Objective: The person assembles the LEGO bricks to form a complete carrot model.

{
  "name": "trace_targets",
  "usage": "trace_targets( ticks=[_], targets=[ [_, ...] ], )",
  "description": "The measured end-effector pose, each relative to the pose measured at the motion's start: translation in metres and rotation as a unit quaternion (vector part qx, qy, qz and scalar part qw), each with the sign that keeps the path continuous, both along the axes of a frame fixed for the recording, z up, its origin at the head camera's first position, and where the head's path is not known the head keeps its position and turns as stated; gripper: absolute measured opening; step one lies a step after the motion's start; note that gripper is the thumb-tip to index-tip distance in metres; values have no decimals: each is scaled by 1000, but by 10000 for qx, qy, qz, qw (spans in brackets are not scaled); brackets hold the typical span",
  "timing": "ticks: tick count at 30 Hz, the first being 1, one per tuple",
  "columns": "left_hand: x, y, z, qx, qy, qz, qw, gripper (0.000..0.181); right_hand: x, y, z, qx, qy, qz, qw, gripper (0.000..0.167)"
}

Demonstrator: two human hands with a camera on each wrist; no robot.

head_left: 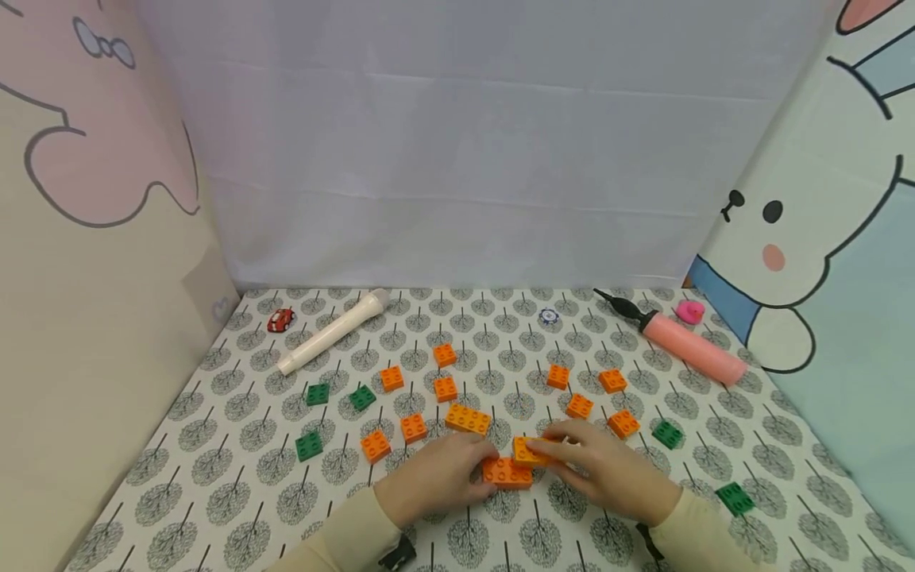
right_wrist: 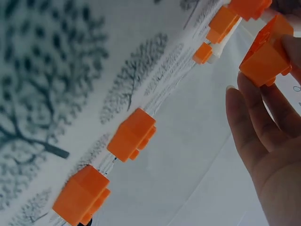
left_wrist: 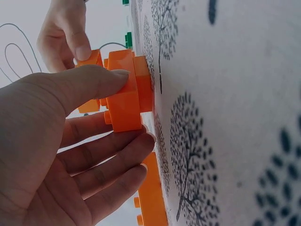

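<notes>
My left hand [head_left: 446, 473] grips an orange toy brick [head_left: 509, 475] near the front middle of the table; in the left wrist view the thumb presses this brick's [left_wrist: 123, 96] side. From the right, my right hand [head_left: 608, 465] pinches a lighter orange brick [head_left: 524, 453] beside the first one's studs. Its open underside shows in the right wrist view, where this brick [right_wrist: 265, 54] is tilted between thumb and fingers. Whether the two bricks touch is hard to tell. Just behind my left hand lies a long light orange brick [head_left: 468, 419].
Small orange bricks [head_left: 412, 428] lie scattered left and right [head_left: 624, 423] of centre. Several green bricks [head_left: 310, 446] lie farther out on both sides. Toward the back are a red toy car [head_left: 281, 320], a white stick [head_left: 332, 332], a pink pump [head_left: 693, 347] and a pink duck [head_left: 689, 311].
</notes>
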State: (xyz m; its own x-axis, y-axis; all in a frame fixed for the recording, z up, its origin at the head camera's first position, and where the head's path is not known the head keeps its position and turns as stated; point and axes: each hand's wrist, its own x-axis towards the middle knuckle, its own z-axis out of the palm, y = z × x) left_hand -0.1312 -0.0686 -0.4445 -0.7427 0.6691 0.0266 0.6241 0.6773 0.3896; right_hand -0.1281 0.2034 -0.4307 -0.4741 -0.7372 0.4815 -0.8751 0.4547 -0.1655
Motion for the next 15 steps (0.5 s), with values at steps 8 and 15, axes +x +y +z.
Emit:
trace_targets(
  ticks=[8,15],
  targets=[
    [2,-1,-1,8,65,32,10000,32,3,-1,-8,12,-143,126,9998,57],
    [2,1,-1,27,42,28,10000,32,7,-3,-10,47,-121,104,9999,57]
  ],
)
